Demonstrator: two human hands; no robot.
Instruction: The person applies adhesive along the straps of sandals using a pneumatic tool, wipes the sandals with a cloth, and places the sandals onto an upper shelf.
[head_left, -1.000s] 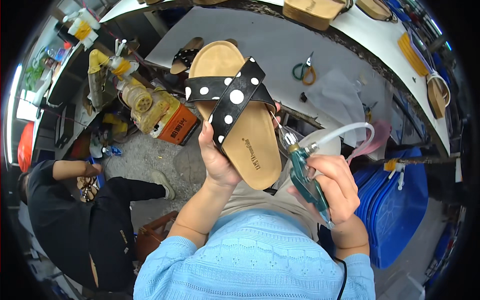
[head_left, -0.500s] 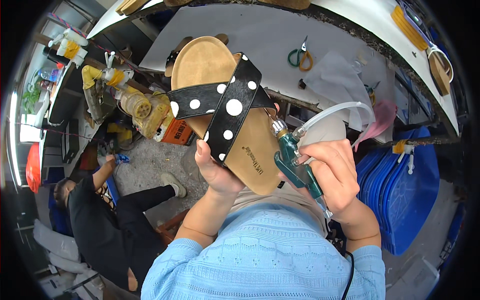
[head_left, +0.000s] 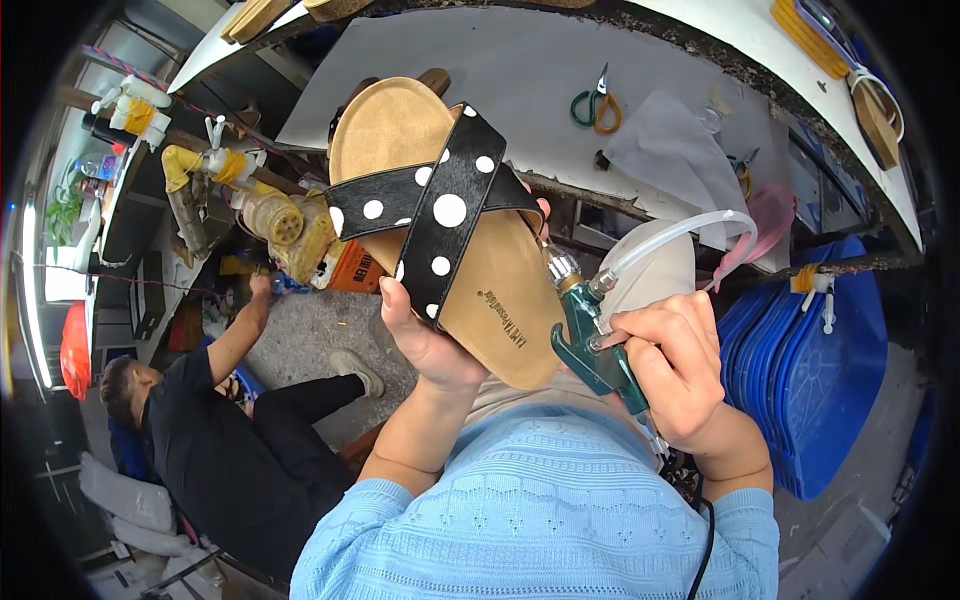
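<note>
Your left hand (head_left: 425,340) is clenched around the heel end of a tan sandal (head_left: 455,230) with crossed black white-dotted straps, holding it up in front of your chest with the footbed facing you and the toe pointing away over the tabletop (head_left: 520,80). Your right hand (head_left: 680,365) has a closed grip on a green air gun (head_left: 590,345); its metal nozzle sits just beside the sandal's right edge, and a clear hose (head_left: 690,230) loops up and away from it.

The tabletop's near edge runs just beyond the sandal's toe, so open room lies mostly toward you. A small dark printed mark sits on the footbed near the heel. On the tabletop, green-and-orange scissors (head_left: 592,105) lie beside a grey cloth (head_left: 680,150), well apart from the sandal. Stacked blue tubs (head_left: 810,370) crowd your right side. To your left, a person in black (head_left: 210,440) sits on the floor, reaching toward yellow machine parts (head_left: 285,225)
</note>
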